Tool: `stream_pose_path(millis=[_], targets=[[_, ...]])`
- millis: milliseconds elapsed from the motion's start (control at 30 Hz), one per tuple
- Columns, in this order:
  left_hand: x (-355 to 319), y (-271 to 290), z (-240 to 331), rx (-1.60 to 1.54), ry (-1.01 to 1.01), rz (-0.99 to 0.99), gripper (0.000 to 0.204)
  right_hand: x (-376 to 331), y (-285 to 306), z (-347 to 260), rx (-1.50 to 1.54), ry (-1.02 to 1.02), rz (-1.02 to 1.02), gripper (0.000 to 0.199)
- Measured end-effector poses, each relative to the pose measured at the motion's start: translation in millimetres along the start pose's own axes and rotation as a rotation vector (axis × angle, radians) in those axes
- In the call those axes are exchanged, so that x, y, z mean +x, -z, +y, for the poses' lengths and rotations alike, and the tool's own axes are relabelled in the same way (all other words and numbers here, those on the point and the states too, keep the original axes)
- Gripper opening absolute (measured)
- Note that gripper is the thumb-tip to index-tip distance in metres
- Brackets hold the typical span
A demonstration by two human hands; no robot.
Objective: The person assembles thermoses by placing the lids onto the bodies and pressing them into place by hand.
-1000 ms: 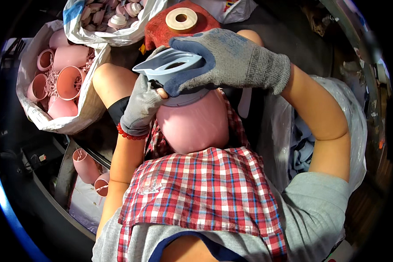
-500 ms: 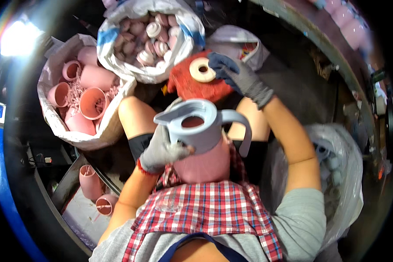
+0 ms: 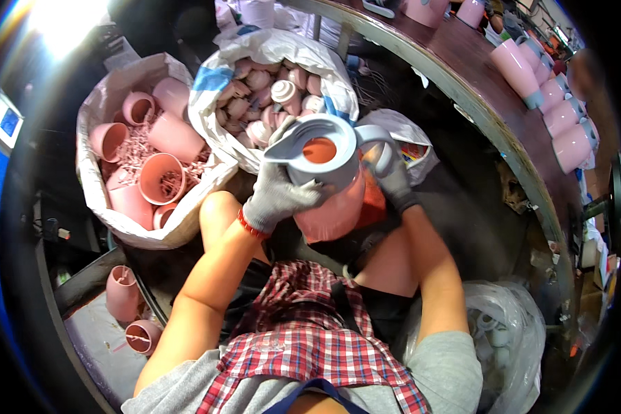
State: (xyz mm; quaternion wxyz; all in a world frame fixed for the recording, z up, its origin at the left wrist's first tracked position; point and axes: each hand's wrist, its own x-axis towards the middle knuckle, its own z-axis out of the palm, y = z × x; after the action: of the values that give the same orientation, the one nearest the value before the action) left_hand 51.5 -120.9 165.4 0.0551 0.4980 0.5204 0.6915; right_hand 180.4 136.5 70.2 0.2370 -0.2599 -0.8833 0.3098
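Observation:
A pink jug [image 3: 332, 210] with a pale blue-grey collar, spout and handle is held up in front of me, its round top opening facing me. My left hand [image 3: 279, 188], in a grey glove, is closed around the collar's left side below the spout. On the other side, my right hand [image 3: 395, 185], also gloved, is bent against the jug by the handle; the handle and body hide part of its fingers. A red lumpy object [image 3: 372, 200] shows partly behind the jug.
Left stands a white sack [image 3: 90, 186] of pink jug bodies and shredded paper. Beyond it, another sack [image 3: 341, 72] holds pink and white parts. Several pink jugs [image 3: 564, 117] lie on the bench at right. A clear bag [image 3: 524, 303] of grey parts sits near my right elbow.
The jug has moved forward, away from my chest, in my left hand. My right hand has left the cream ring on the red object and come down to the jug's handle side.

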Motion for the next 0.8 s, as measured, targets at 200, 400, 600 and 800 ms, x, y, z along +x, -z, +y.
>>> stream_pose_path(millis=[200,400,600,800], targets=[[-16,-11,-48,0.212,-0.057,-0.136,0.093,-10,153,-180,0.159,0.428,0.256,0.052],[-29,-26,-35,-0.119,0.035,-0.095,0.113,-39,123,-240,-0.321,0.79,0.238,0.056],[-66,-8,-43,0.244,0.136,-0.181,0.121,-54,59,-225,-0.676,0.704,0.023,0.073],[-78,13,-35,0.369,0.105,-0.082,0.107,-28,70,-195,0.427,0.361,-0.168,0.056]])
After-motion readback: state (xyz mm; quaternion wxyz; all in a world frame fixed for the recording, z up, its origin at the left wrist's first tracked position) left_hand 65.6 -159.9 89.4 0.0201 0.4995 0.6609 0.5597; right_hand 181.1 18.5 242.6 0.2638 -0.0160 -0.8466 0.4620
